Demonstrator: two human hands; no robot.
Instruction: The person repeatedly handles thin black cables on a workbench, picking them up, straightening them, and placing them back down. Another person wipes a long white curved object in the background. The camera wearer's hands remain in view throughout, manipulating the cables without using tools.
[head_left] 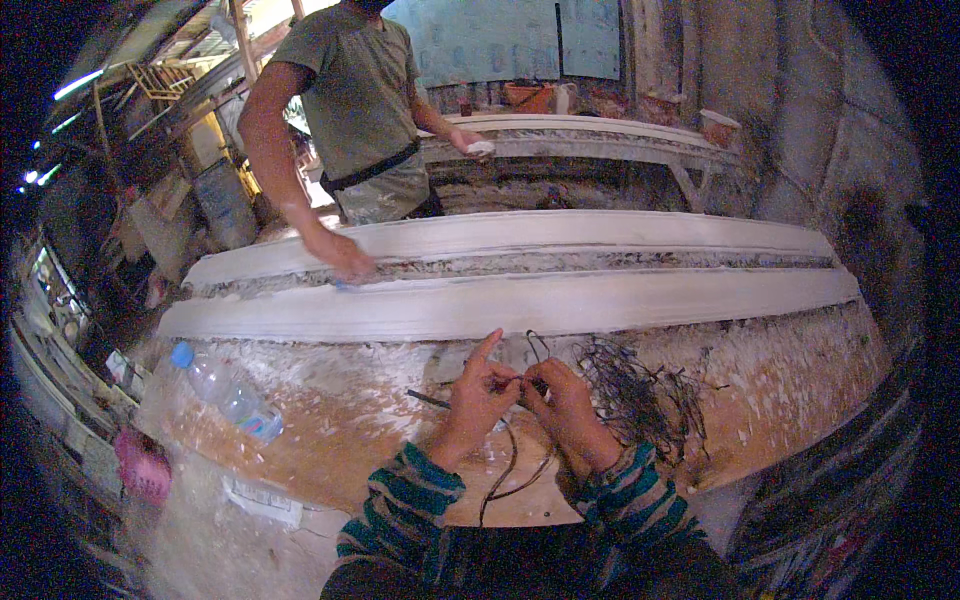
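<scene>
My left hand (478,398) and my right hand (563,402) meet over the near part of the worktable, fingertips nearly touching. Both pinch a thin black cord (513,462); the spot between the fingertips is too small to make out. My left index finger points up and away from the pinch. A small loop of the cord rises above my right fingers, and loose lengths hang below the hands toward the table's near edge. Just right of my right hand lies a tangled heap of black cords (640,395).
Two long white mouldings (520,300) lie across the table beyond my hands. A clear plastic bottle (228,392) with a blue cap lies at the left. Across the table a person (365,110) rests one hand on the mouldings and holds something white in the other.
</scene>
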